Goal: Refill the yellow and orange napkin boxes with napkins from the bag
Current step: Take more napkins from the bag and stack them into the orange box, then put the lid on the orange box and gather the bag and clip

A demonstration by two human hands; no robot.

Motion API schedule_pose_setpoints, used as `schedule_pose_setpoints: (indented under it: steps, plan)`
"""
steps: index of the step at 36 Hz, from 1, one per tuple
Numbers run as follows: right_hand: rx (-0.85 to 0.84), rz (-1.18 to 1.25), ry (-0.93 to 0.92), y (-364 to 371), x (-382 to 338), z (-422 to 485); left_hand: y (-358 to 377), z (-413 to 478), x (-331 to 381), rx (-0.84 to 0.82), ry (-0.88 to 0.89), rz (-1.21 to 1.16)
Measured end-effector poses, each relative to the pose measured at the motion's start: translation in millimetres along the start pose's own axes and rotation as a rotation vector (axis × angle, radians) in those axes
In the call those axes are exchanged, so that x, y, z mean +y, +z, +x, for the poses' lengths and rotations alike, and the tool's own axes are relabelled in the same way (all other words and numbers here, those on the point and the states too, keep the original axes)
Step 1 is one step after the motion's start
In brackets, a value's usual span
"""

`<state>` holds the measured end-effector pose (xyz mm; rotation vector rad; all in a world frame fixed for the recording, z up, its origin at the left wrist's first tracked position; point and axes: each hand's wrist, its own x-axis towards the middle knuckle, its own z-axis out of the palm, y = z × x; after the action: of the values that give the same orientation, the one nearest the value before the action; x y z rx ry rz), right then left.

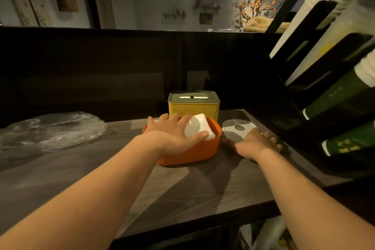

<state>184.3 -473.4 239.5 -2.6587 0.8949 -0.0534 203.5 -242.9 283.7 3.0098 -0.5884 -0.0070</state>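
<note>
An orange napkin box (188, 153) stands lidless at the middle of the dark wooden counter, with a white stack of napkins (199, 127) inside. My left hand (174, 132) lies over the box with straight fingers on the napkins. Behind it stands the yellow napkin box (193, 108), its slotted lid on. My right hand (258, 142) rests on the near edge of a grey oval lid (236, 130) with a round hole, lying flat to the right of the orange box. A crumpled clear plastic bag (50, 131) lies at the far left.
A black rack (316, 79) with menus and green booklets leans at the right, close to my right hand. A dark partition wall (101, 67) rises behind the counter. The counter's front edge (203, 227) runs near me.
</note>
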Motion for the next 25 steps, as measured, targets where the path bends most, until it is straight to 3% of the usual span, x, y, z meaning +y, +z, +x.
schedule_pose_setpoints:
  steps: [8, 12, 17, 19, 25]
  plan:
    - [0.013, 0.014, -0.004, -8.8, -15.0, 4.3, -2.2, -6.8, -27.2, -0.016, -0.037, 0.01]
    - [-0.056, 0.005, -0.004, -13.0, -9.8, 4.4, -1.3, -14.7, -41.1, -0.025, -0.036, 0.013]
    - [-0.056, 0.076, -0.116, -26.6, -16.2, -5.8, -5.3, -23.3, -50.3, -0.042, -0.046, -0.011]
    - [0.005, 0.039, -0.158, -30.4, -19.8, -10.7, -6.7, -25.1, -51.7, -0.054, -0.047, -0.017]
    - [0.406, 0.154, -0.226, -53.4, -16.1, -28.3, -3.5, -28.7, -50.9, -0.025, -0.042, -0.094]
